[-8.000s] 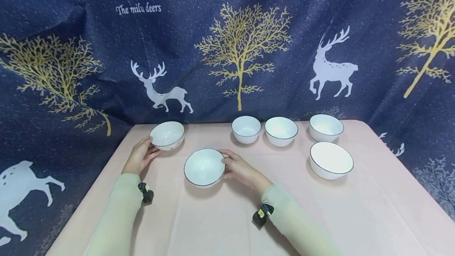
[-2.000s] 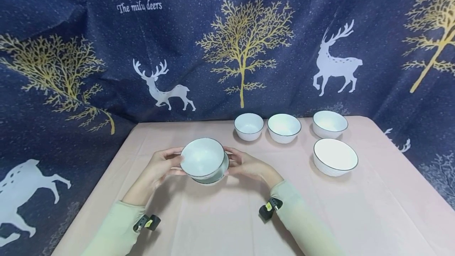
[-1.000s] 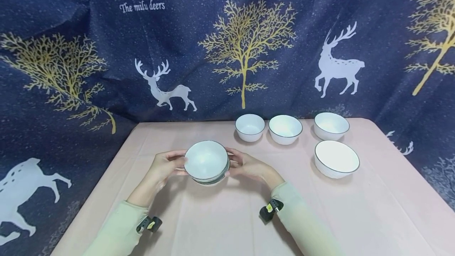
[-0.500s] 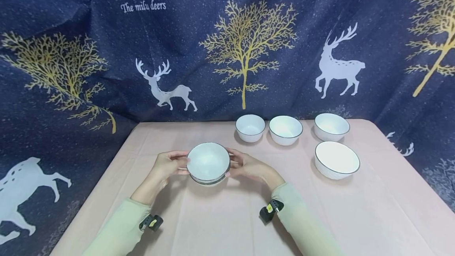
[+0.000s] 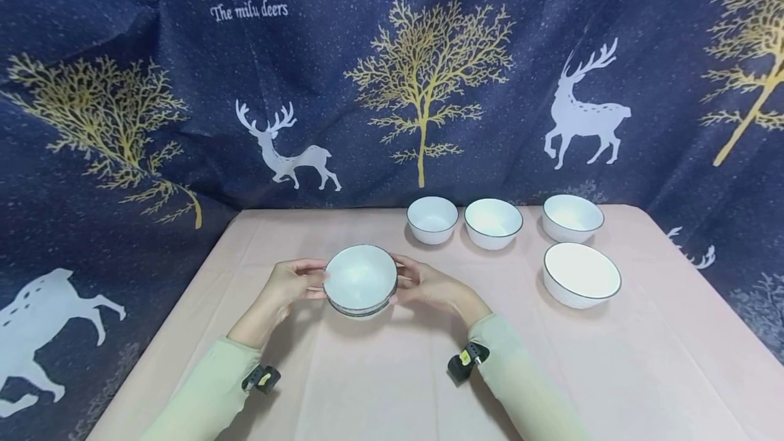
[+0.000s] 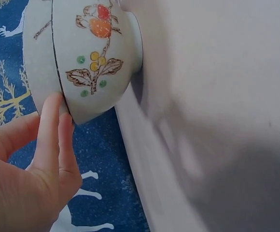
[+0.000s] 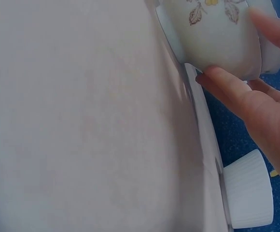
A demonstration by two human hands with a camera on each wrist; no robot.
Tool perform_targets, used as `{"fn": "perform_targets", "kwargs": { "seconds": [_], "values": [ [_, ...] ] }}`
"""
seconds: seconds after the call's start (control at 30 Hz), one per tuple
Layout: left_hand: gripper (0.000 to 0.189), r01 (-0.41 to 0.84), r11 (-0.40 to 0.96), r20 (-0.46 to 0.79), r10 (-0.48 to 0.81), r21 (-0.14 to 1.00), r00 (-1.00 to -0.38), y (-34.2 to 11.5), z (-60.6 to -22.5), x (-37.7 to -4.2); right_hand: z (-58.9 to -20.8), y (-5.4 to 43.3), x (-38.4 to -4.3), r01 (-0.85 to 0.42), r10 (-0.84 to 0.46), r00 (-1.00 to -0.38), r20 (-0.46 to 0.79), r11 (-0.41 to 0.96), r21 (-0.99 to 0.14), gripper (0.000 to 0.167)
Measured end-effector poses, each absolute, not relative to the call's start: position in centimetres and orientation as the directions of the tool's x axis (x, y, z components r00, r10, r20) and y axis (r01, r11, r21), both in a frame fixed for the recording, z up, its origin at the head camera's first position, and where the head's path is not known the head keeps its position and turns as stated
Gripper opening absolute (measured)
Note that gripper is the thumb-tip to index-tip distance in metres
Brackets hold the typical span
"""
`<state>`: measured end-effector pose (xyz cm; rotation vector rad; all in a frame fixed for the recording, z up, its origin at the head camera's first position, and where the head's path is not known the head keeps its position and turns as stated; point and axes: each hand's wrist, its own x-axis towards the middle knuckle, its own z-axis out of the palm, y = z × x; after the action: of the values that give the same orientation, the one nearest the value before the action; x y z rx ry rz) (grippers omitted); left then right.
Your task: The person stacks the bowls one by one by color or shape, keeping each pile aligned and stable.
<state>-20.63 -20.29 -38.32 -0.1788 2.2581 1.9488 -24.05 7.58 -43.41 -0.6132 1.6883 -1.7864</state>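
1 upper bowl (image 5: pixel 361 278) (dark-rimmed, white inside), nested in 1 lower bowl (image 7: pixel 217 43), leaf-painted, above or on the bench (image 5: pixel 367 386); contact hard to judge. Left hand (image 5: pixel 284 288): partly curled, pinching the upper bowl's rim. Right hand (image 5: pixel 429 286): fingers curled, gripping the lower bowl's opposite side. 4 white bowls (image 5: pixel 493 223): upright, right of the nested 2.

One stack (image 5: pixel 361 279) comprises two bowls (image 6: pixel 94 67). Four single bowls (image 5: pixel 493 224) stand right of the stack; total, six. Two grips (image 5: pixel 288 286) flank the stack. Wrist units (image 5: pixel 458 368): two. Surface (image 5: pixel 367 386): one.
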Motion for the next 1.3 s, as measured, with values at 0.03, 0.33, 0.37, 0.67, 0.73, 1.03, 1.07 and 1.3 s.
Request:
{"fn": "perform_targets", "kwargs": {
  "seconds": [0.03,0.33,0.37,0.67,0.73,1.03,1.07,1.3],
  "values": [
    [0.041,-0.187,0.147,-0.192,0.015,0.971,-0.981,-20.3,-38.3,-20.6,-43.4,7.6,-24.1,0.111,-0.697,-0.714,-0.072,-0.011,-0.994,0.095],
    [0.04,-0.181,0.164,-0.184,0.0,0.97,-0.983,-20.2,-38.4,-20.5,-43.5,7.5,-24.1,0.124,-0.69,-0.72,-0.077,-0.018,-0.992,0.095],
    [0.039,-0.181,0.168,-0.182,-0.007,0.969,-0.983,-20.1,-38.4,-20.4,-43.5,7.5,-24.1,0.125,-0.688,-0.722,-0.079,-0.017,-0.992,0.094],
    [0.04,-0.158,0.188,-0.156,-0.025,0.969,-0.987,-19.8,-38.4,-20.0,-43.0,7.5,-23.9,0.107,-0.687,-0.722,-0.078,0.0,-0.994,0.094],
    [0.04,-0.156,0.193,-0.153,-0.03,0.969,-0.988,-19.7,-38.5,-19.9,-42.9,7.5,-23.9,0.1,-0.691,-0.719,-0.07,-0.003,-0.995,0.093],
    [0.045,-0.16,0.242,-0.148,-0.069,0.957,-0.987,-19.1,-38.3,-19.5,-42.8,7.5,-23.8,0.087,-0.692,-0.719,-0.06,-0.003,-0.996,0.091],
    [0.046,-0.157,0.247,-0.144,-0.072,0.956,-0.987,-19.0,-38.3,-19.4,-42.7,7.5,-23.8,0.081,-0.694,-0.718,-0.058,-0.001,-0.997,0.091],
    [0.051,-0.137,0.253,-0.123,-0.073,0.958,-0.99,-18.3,-38.1,-19.0,-42.5,7.8,-23.6,0.031,-0.686,-0.726,-0.042,0.028,-0.999,0.087]
  ]
}}
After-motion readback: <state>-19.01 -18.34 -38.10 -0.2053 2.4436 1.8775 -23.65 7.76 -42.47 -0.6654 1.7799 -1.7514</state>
